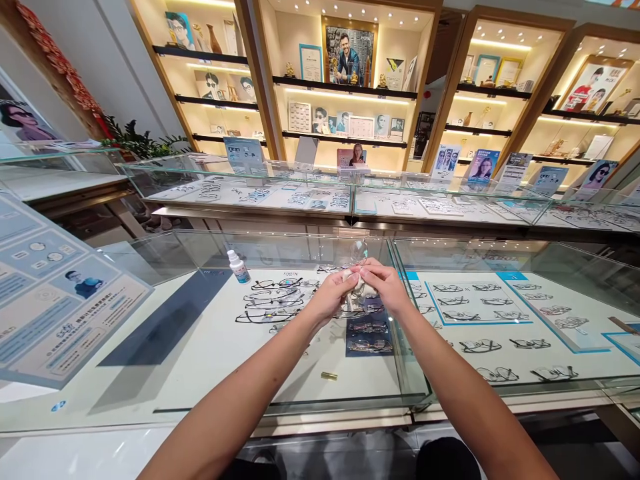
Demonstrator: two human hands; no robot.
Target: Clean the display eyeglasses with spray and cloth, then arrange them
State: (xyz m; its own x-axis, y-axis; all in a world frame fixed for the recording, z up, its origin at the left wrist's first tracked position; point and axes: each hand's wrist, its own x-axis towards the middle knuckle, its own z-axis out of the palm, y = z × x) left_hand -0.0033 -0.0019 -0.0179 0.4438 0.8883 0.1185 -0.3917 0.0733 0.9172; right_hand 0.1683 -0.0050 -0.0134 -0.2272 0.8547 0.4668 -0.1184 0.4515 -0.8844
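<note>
My left hand and my right hand meet over the glass counter, fingers pinched together. Between them is a crumpled pale cloth, folded around a pair of eyeglasses. One round, thin-rimmed lens sticks up above my fingertips; the rest of the frame is largely hidden by the cloth and fingers. A white spray bottle with a blue label stands on the counter to the left of my hands. Below and left of my hands lie several eyeglasses in a row.
Along the right, a glass display case shows more eyeglasses. A large blue-and-white sign leans over the counter's left side. A small gold piece lies near the front. Farther back stand another glass counter and lit shelves.
</note>
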